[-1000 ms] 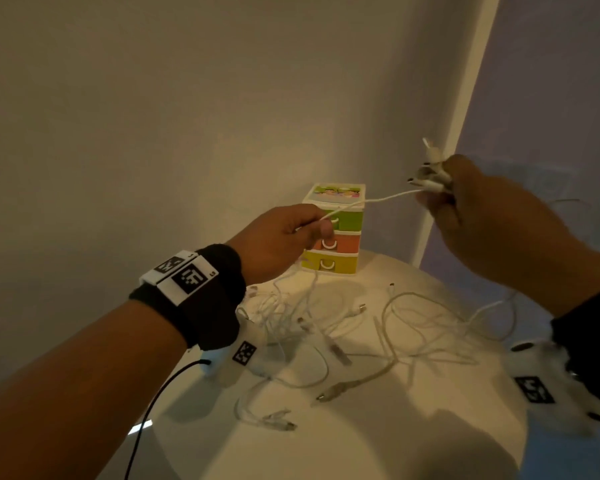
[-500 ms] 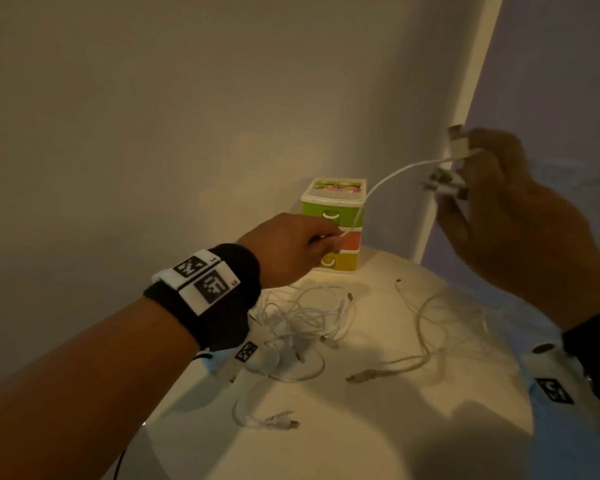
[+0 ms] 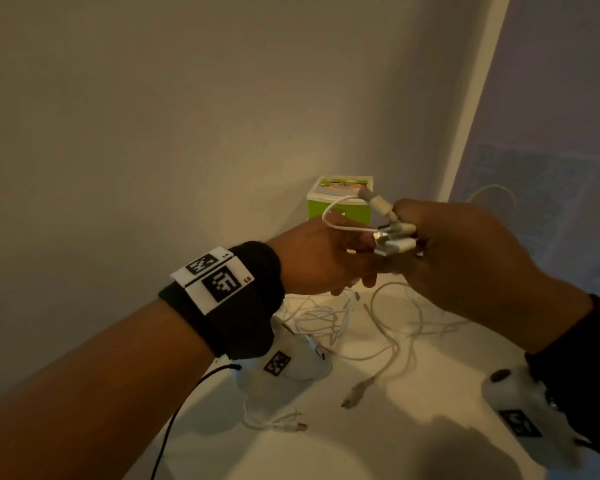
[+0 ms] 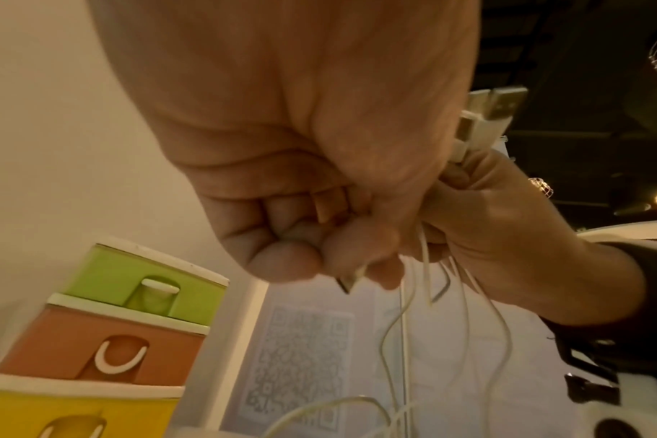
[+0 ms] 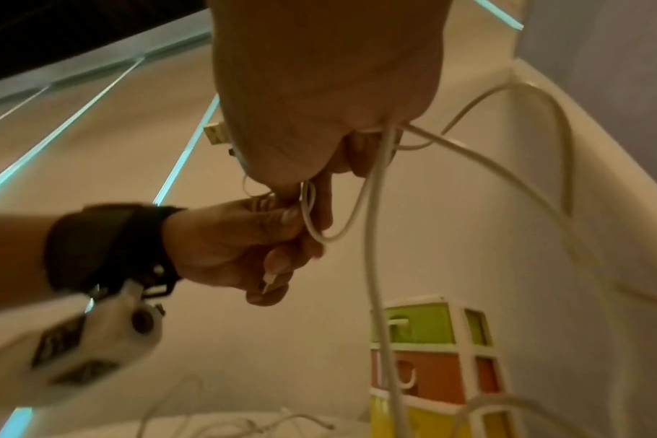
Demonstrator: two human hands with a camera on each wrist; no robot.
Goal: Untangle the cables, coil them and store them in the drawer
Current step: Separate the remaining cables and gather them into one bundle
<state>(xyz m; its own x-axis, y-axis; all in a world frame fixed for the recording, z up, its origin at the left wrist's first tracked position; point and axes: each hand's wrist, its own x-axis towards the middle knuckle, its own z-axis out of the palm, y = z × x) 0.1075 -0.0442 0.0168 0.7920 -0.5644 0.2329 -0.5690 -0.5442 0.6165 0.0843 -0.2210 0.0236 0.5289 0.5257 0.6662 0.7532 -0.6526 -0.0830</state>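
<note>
Several white cables [image 3: 329, 320] lie tangled on the white table [image 3: 378, 445]. My right hand [image 3: 426, 247] grips a bundle of white cable plugs [image 3: 395, 239], their leads hanging below it [image 5: 379, 237]. Touching it, my left hand [image 3: 355, 259] is curled round a thin white cable [image 3: 329, 216] that loops up to the plugs; a small plug tip [image 4: 347, 284] pokes out under its fingers. Behind both hands stands the small drawer unit [image 3: 340, 199], with green [image 4: 147, 278], orange [image 4: 106, 349] and yellow [image 4: 75, 415] drawers, all closed.
A loose USB plug [image 3: 354, 396] and a short coiled cable [image 3: 281, 424] lie nearer the table's front. The plain wall [image 3: 187, 150] runs close behind the drawer unit. A white corner post [image 3: 471, 116] rises to its right.
My right hand has come down and left until it meets the left hand. The cable that stretched between them is now a small slack loop.
</note>
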